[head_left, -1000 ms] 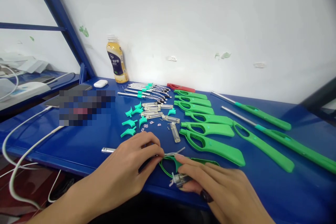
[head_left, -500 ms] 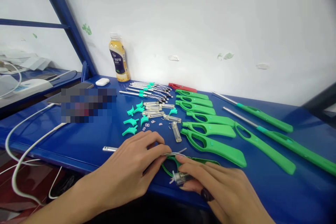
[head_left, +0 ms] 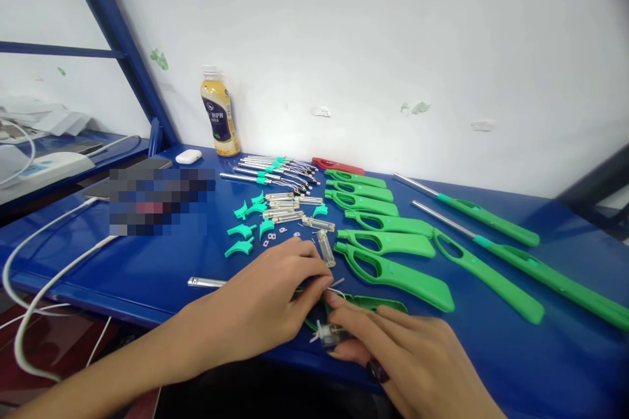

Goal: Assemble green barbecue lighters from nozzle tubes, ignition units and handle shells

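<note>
My left hand (head_left: 275,294) is pinched over a green handle shell (head_left: 378,303) near the table's front edge, its fingertips at a thin white wire. A metal tube (head_left: 206,283) sticks out to the left from beneath that hand. My right hand (head_left: 398,347) is closed round a clear lighter tank (head_left: 330,334), with its index fingertip meeting the left fingertips at the wire. Behind the hands lie more clear tanks (head_left: 325,249), teal triggers (head_left: 240,247) and small pale pieces (head_left: 272,236).
Green handle shells (head_left: 398,278) and a red one (head_left: 339,165) lie to the right, beside two long assembled lighters (head_left: 550,275). Metal tubes with wires (head_left: 246,177), a yellow bottle (head_left: 219,114) and a white case (head_left: 189,156) stand farther back. White cables (head_left: 54,281) hang at the left.
My left hand has moved right and its fingertips have closed in on those of my right hand, covering more of the wire. The view has shifted slightly.
</note>
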The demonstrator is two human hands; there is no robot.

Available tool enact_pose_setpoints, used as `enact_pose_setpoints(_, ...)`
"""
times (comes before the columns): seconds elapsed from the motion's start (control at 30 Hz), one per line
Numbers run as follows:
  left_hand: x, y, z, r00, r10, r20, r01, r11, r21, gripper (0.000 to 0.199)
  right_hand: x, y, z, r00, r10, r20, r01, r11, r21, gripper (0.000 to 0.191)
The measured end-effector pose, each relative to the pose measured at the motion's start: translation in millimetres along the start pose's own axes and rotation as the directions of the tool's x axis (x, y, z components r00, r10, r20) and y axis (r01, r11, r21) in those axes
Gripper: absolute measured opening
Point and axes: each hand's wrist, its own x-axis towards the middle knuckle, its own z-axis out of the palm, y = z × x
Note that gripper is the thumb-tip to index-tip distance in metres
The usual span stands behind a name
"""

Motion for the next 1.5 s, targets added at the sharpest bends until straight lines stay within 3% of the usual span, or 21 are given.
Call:
enact_pose_setpoints(0.2,1,5,-4.0,0.998,-0.014,0.069,0.018,0.998,-0.053,0.025,8,-5,-3,0.996,0.007,-0.084,-0.008,1.0,-0.013,0.045)
enact_pose_setpoints(0.4,-23,-4,-6.1,0.997,-0.046,-0.062,0.049,0.998,0.047,0.023,12,-6,-4,0.992,0.022,-0.121,-0.02,1.0,0.018,0.054)
enact_pose_setpoints(0.47,-30,-4,-9.0,0.997,-0.027,-0.076,0.034,0.996,0.087,0.016,12,-7,-4,0.994,0.026,-0.105,-0.023,0.999,0.026,0.054)
enact_pose_setpoints(0.57,-35,-2,-10.4,0.997,0.018,-0.079,-0.005,0.988,0.154,0.02,11,-8,-4,0.995,0.024,-0.092,-0.02,0.999,0.041,0.053)
enact_pose_setpoints(0.73,-36,-2,-4.3,0.998,0.059,-0.034,-0.048,0.961,0.273,0.024,12,-8,-4,0.995,0.018,-0.094,-0.015,0.999,0.028,0.058)
enact_pose_setpoints(1.13,-41,5,8.1,0.997,0.052,0.052,-0.071,0.867,0.493,0.031,12,-8,-5,0.998,0.021,-0.066,-0.018,0.999,0.045,0.048)
enact_pose_setpoints(1.3,-49,-9,10.3,0.998,0.045,0.045,-0.061,0.868,0.492,0.039,13,-9,-5,0.995,0.024,-0.093,-0.02,0.999,0.038,0.052)
enact_pose_setpoints(1.5,-42,-13,8.1,0.999,0.047,-0.014,-0.036,0.902,0.431,0.033,14,-6,-5,0.996,0.041,-0.076,-0.037,0.998,0.054,0.053)
